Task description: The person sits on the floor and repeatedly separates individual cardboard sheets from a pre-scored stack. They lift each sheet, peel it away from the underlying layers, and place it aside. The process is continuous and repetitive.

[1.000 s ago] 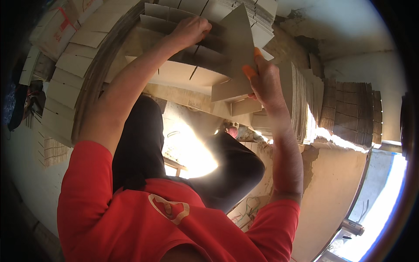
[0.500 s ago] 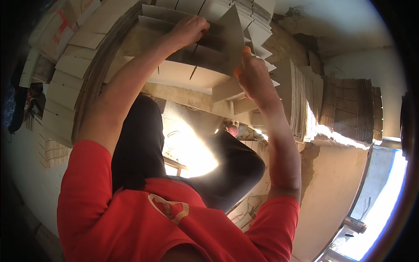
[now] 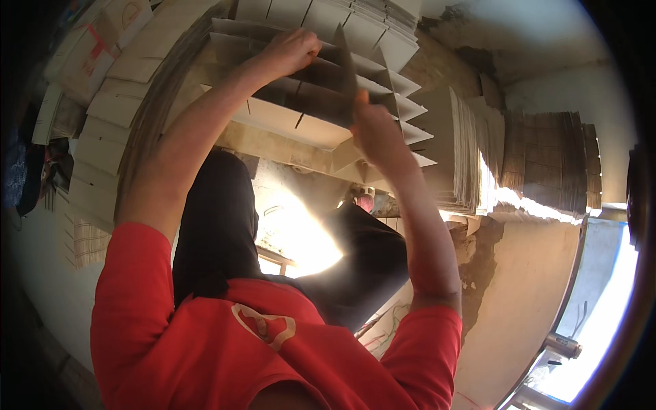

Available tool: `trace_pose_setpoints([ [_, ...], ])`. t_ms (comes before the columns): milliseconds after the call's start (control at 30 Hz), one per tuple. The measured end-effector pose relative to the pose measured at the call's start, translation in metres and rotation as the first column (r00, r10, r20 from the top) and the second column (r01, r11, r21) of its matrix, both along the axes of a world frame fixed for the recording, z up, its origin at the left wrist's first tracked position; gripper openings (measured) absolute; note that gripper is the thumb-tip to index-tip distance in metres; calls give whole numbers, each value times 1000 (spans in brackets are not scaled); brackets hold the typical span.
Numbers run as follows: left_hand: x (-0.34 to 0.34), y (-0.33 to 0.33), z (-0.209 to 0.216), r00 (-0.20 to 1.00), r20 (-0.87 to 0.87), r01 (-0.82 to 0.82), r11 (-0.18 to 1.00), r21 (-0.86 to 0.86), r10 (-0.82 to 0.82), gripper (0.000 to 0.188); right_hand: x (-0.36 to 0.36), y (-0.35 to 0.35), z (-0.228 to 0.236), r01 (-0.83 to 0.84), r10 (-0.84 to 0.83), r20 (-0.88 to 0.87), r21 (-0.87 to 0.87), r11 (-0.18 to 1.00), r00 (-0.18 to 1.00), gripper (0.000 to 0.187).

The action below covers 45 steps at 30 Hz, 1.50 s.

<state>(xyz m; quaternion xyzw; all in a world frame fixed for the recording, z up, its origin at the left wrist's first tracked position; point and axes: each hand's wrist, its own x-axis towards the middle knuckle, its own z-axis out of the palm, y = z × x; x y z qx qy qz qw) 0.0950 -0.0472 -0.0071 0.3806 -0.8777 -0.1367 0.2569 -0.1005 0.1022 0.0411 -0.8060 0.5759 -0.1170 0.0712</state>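
Several slotted cardboard strips (image 3: 301, 96) stand on edge in rows in front of me, joined with crosswise strips at the right into a partition grid. My left hand (image 3: 292, 53) is closed over the rows, its fingers folded down; a strip's upper edge runs into it. Near the middle of the rows, a separate cardboard divider (image 3: 346, 58) stands crosswise and tilted, its pointed corner up. My right hand (image 3: 377, 130) is closed on this divider's near end, slightly blurred, with an orange cover on a fingertip. The lower edge of the divider is hidden among the rows.
Stacked slotted cardboard sheets (image 3: 359, 20) lie behind the grid. More upright stacks (image 3: 454, 154) and a brown bundle (image 3: 550, 164) are at right. Overlapping sheets (image 3: 119, 102) and a printed carton (image 3: 78, 61) line the left. My bent knees are below the work surface.
My right hand has moved left and slightly down with the divider, now seen nearly edge-on. Crosswise strips at the right are more exposed. My left hand has barely shifted.
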Motion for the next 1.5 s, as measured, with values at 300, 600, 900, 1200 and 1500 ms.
trace_pose_setpoints([
  [300, 10, 30, 11, 989, -145, 10, 999, -41, -16, 45, -51, 15, -2, 308, -262, 249, -170, 936, 932, 22],
  [600, -39, 97, 5, 941, 265, 256, 955, -151, -211, 76, -161, 71, -55, 572, -701, -237, -434, 696, 673, 40],
  [900, -12, 110, 20, 993, 25, 117, 989, -91, -116, 58, -203, 53, -49, 602, -650, -61, -318, 732, 758, 32],
  [1200, 55, 121, 10, 990, -137, -47, 989, -142, 27, 37, -177, 51, -6, 804, -790, 159, -183, 565, 592, 23],
  [1500, 58, 111, -17, 973, -231, -6, 994, -105, -19, 10, -79, 43, 78, 474, -170, 518, -540, 696, 839, 40],
])
